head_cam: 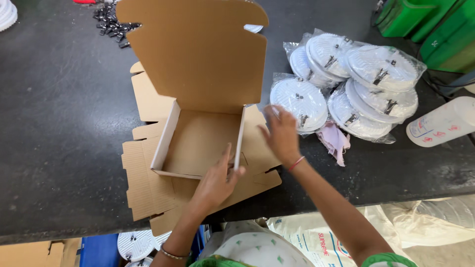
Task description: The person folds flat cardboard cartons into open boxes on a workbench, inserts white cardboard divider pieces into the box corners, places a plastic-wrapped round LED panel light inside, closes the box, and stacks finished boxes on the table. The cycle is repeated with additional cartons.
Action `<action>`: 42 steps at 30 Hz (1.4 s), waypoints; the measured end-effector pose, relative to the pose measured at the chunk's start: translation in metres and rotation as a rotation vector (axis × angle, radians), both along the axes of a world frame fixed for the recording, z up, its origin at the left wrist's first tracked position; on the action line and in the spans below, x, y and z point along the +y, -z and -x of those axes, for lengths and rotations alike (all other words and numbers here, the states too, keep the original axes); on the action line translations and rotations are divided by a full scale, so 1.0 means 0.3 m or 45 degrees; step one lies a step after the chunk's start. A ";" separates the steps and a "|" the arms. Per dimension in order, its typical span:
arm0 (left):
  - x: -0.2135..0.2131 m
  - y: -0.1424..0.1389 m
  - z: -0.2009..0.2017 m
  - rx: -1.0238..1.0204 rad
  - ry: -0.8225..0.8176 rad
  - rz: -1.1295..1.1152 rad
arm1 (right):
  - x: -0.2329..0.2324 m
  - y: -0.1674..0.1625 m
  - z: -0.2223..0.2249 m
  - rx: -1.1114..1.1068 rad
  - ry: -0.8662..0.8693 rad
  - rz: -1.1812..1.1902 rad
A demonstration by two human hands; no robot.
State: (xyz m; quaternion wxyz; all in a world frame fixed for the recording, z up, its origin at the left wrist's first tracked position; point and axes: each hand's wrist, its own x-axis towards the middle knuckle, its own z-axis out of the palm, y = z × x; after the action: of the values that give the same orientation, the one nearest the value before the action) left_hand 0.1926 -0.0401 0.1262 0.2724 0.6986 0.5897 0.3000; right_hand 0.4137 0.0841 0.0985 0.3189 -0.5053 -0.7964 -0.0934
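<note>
A brown cardboard mailer box [198, 141] stands open on the dark table, its lid [198, 52] raised upright at the back. My left hand [217, 180] rests on the box's near right corner, fingers touching the front wall. My right hand [281, 134] reaches to the right of the box with fingers spread, holding nothing, just short of a round white disc in a clear bag [301, 103]. Under the box lie flat cardboard blanks [146, 183].
Several bagged white discs [366, 74] are piled at the right. A pink cloth [334, 141] lies beside them, and a white bottle [443, 123] lies farther right. Small black parts [113, 24] lie at the back left. Green bins [425, 24] stand at the far right. The table edge [321, 205] runs near me.
</note>
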 end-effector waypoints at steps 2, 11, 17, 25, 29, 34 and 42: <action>0.002 0.001 0.049 0.150 0.205 -0.556 | 0.040 -0.010 -0.117 -0.020 0.146 -0.034; -0.067 0.103 0.171 0.478 -0.002 -0.063 | -0.007 -0.014 -0.295 -0.122 0.025 0.293; -0.099 0.119 0.051 0.299 -0.005 -0.161 | -0.118 -0.251 -0.260 0.148 -0.199 0.446; -0.122 -0.073 0.283 0.030 -0.570 -0.506 | -0.229 -0.503 -0.087 0.611 -0.699 1.080; -0.105 -0.111 0.395 -0.004 -0.678 -0.534 | -0.255 -0.351 0.192 0.166 -0.848 0.693; -0.085 -0.075 0.481 -0.080 -0.751 -0.487 | -0.239 -0.178 0.305 -0.072 -0.830 0.559; 0.216 -0.088 0.618 -0.333 -0.694 -0.804 | 0.217 -0.215 0.121 0.695 -0.333 0.055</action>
State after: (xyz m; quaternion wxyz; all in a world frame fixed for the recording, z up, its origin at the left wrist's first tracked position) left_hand 0.0073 0.0246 0.1526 0.0288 0.5227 0.5924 0.6124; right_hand 0.3774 0.1492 0.1632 0.5197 -0.4115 -0.7413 0.1047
